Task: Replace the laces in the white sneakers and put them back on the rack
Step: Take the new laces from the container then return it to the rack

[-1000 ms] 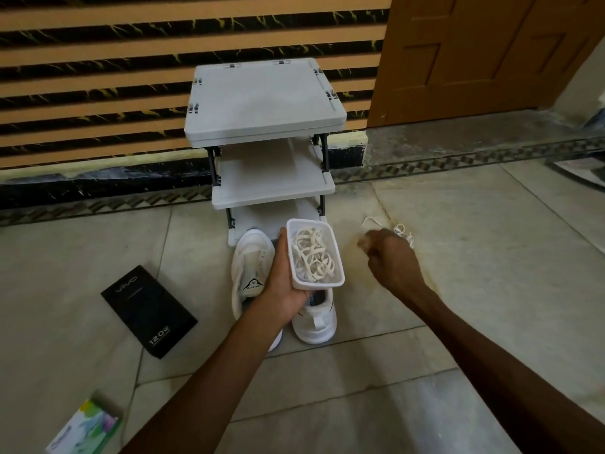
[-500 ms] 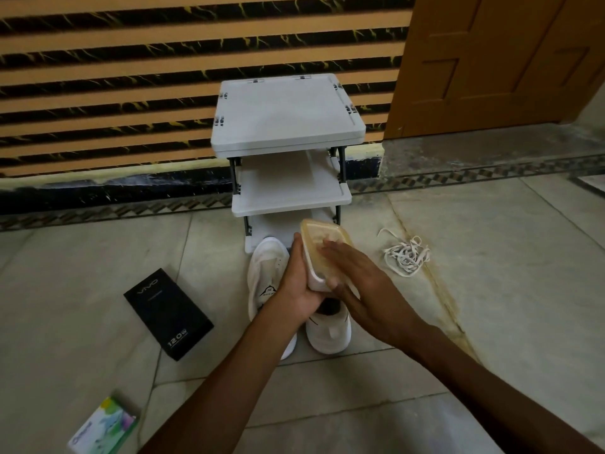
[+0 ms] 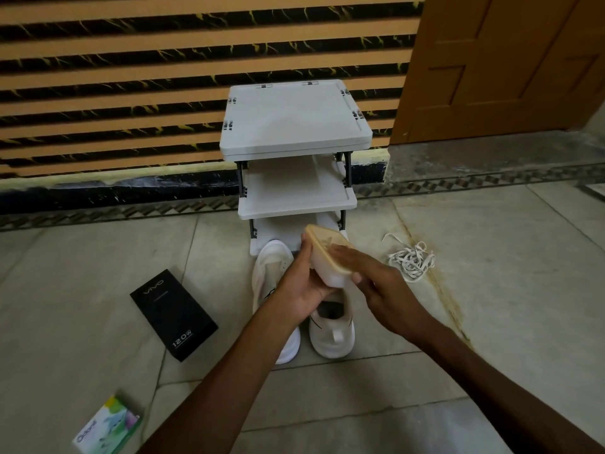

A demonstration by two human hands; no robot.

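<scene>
A tiled floor is shown, bounded at the back by a striped wall and a wooden door at the right. A white three-tier rack is positioned against the wall; all three shelves are seen without shoes on them. Two white sneakers are placed side by side on the floor directly in front of the rack, toes toward it; the eyelets are hidden by the hands, so the lacing cannot be told. A black box is located on the floor to the left of the sneakers, well apart from them. A small green-and-white carton lies nearer the camera at the lower left. A loose pile of white laces lies on the floor to the right of the sneakers. A small white container with a tan lid is held tilted above the sneakers. It is gripped from the left side by the left hand, whose fingers are closed around it. The right hand is laid on the lid, its fingers extended flat and pressed on the lid surface, not curled.
</scene>
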